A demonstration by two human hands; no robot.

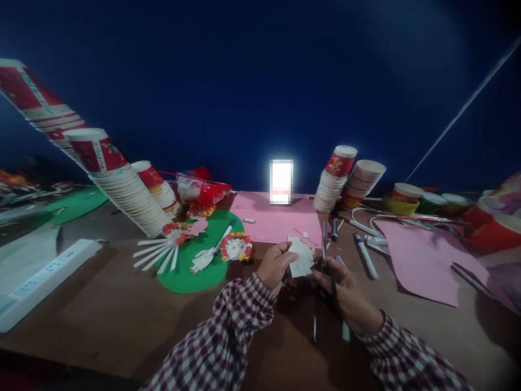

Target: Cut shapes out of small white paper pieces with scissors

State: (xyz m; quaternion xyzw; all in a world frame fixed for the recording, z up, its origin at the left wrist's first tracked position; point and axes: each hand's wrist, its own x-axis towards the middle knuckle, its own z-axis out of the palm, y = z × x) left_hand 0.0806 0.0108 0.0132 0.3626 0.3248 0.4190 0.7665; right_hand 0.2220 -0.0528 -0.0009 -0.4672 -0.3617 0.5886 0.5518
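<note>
White paper, greyish in the dim light: the paper piece (300,262) is small and flat-looking, with a fairly straight left edge, a corner at upper left and a rounded, uneven right side. Any fine marks on its face too blurred to read. It is up in front of the person, between both hands, near the front edge of the middle pink sheet (277,217).

Left hand (273,270): fingers closed, thumb on top, pinching the paper piece by its left side. Right hand (353,296): curled round the dark handles of the scissors (324,247), blades pointing up and away, just beside the piece's right side. Blade gap is hard to tell.

Left of the hands: green sheet (173,279), rounded, bearing a white cutout (202,262), a blue-capped marker (224,235) and part of a red-yellow-rimmed rosette (236,247) with a crumpled-looking white middle. White paper strips (157,254) fan out at its left edge. Further left, tall leaning cup stack (126,190) and white power strip (46,279).

Right: white marker (366,256), second pink sheet (419,266). Behind: bright pixelated rectangle (281,182), upright at the middle pink sheet's far edge.
</note>
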